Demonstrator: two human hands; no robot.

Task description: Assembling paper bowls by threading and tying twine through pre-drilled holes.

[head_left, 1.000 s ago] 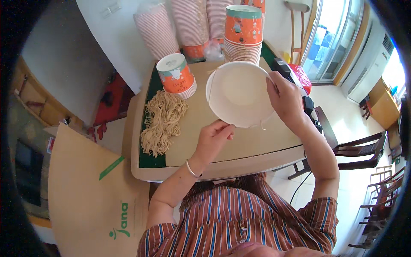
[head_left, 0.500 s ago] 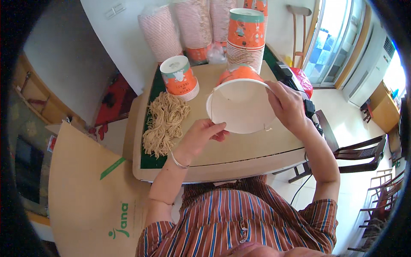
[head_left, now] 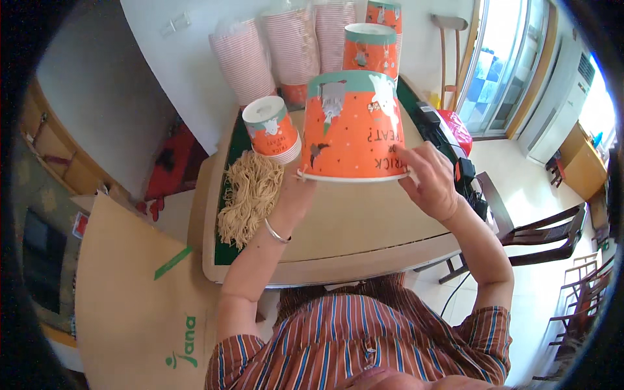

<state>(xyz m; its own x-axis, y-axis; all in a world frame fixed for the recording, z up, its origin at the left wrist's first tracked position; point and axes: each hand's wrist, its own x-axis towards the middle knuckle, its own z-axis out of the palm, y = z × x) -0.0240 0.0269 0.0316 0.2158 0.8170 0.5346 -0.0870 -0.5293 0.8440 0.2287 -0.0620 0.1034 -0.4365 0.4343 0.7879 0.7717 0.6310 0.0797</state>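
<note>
An orange paper bucket [head_left: 354, 133] with a teal band and cartoon figures is held upside down above the table, its open rim toward me. Small cord knots stick out at both sides of the rim. My left hand [head_left: 299, 188] grips the rim's left side, fingers mostly hidden under the bucket. On the right side my right hand [head_left: 429, 182] is closed at the rim, fingertips against the orange wall. A bundle of beige cords [head_left: 250, 198] lies by my left forearm. Just behind it stands a short upside-down stack of similar buckets [head_left: 272, 130].
Tall bagged stacks of buckets [head_left: 244, 62] line the wall, beside another inverted stack [head_left: 370, 49]. Black adapters and cables [head_left: 465, 172] run along the table's right edge, near a dark chair [head_left: 546, 234]. A large cardboard sheet [head_left: 123, 279] leans at the left.
The bucket has turned from showing me its white inside to showing its printed outer wall, and its body has risen. My left hand has moved left and partly under the rim.
</note>
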